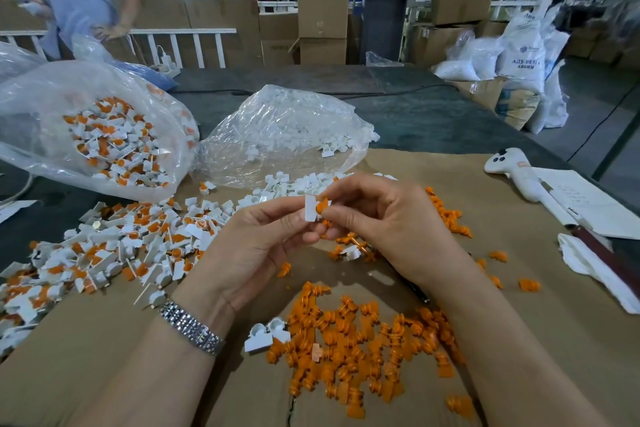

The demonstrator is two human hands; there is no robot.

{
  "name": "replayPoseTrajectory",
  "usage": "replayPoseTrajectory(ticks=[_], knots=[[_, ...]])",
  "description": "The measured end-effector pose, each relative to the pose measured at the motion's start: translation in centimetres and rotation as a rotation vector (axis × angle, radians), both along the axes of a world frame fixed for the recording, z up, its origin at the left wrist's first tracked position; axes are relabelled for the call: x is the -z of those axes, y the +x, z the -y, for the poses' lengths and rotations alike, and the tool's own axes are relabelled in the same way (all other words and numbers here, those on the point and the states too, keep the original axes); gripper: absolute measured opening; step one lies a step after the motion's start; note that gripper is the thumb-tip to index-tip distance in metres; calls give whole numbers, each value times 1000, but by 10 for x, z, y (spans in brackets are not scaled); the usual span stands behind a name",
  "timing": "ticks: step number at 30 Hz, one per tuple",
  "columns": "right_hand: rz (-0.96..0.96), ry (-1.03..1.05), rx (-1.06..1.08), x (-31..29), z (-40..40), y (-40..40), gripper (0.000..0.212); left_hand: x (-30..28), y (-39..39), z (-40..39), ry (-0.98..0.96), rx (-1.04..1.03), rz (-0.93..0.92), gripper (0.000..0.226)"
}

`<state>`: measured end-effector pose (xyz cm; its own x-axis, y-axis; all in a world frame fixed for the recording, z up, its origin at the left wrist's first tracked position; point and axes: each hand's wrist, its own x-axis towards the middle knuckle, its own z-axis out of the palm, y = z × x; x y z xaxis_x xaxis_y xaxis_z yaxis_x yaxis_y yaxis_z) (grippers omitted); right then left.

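Centre of frame, just above mid-height: small white plastic tag-shaped housing (pixel 310 207) pinched in the fingers of the left hand (pixel 256 246), held up off the table. Small orange ribbed plastic plug (pixel 322 206) sits at the housing's socket, pinched by thumb and forefinger of the right hand (pixel 384 218). Both hands clamped on their parts, fingertips nearly meeting.

Step in hand, as I read it: pressing plug into housing. How deep it sits is hidden by the fingers. Next move likely needs a firm straight push to seat it, then a drop onto the done pile and a fresh pair picked up.

Below the hands, lower centre: loose heap of orange plugs (pixel 363 350) on the brown cardboard sheet (pixel 519 322), with a couple of empty white housings (pixel 266 334) at its left edge. Left of frame: spread pile of assembled white-and-orange pieces (pixel 114 246). Upper left: clear plastic bag of assembled pieces (pixel 114 146). Upper centre: clear plastic bag of white housings (pixel 287 132), some spilling out in front. Silver metal watch (pixel 192 328) on the left wrist. Right edge: white handheld controller (pixel 516 173) beside white paper sheets (pixel 588 204).
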<state>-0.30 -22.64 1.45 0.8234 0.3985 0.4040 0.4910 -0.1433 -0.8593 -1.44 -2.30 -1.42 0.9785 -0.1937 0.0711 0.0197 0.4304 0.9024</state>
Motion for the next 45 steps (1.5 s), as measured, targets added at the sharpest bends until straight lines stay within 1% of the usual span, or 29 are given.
replayPoseTrajectory(ticks=[6, 10, 13, 17, 22, 24, 26, 28, 31, 33, 37, 39, 43, 45], knots=[[60, -33, 0, 3, 0, 1, 21, -5, -3, 0, 29, 14, -11, 23], [145, -116, 60, 4, -1, 1, 20, -6, -4, 2, 33, -16, -40, 23], [176, -136, 96, 5, -2, 1, 19, -6, -5, 4, 21, -57, -47, 22], [293, -207, 158, 5, -4, 0, 17, -7, -6, 9, 37, -129, -12, 22], [361, -222, 174, 7, -7, 1, 14, -10, -10, 12, 106, -217, 64, 21], [332, -203, 170, 7, -5, 2, 14, -10, -10, 12, 97, -227, 50, 19], [249, -156, 144, 7, -3, 3, 15, -11, -9, 12, 63, -200, 28, 13], [172, -107, 97, 7, -2, 3, 16, -13, -10, 12, 67, -183, 32, 8], [93, -44, 22, 6, -2, 3, 18, -16, -11, 13, 77, -214, 31, 5], [112, -60, 29, 7, -2, 3, 19, -17, -12, 14, 87, -234, 20, 6], [268, -190, 110, 11, -6, 4, 14, -15, -11, 15, 150, -291, -8, 5], [303, -218, 130, 12, -8, 4, 12, -15, -11, 17, 155, -312, -28, 5], [221, -137, 129, 12, -7, 5, 15, -16, -11, 17, 118, -311, -38, 4], [200, -134, 118, 12, -6, 5, 16, -16, -12, 17, 115, -302, -36, 3]])
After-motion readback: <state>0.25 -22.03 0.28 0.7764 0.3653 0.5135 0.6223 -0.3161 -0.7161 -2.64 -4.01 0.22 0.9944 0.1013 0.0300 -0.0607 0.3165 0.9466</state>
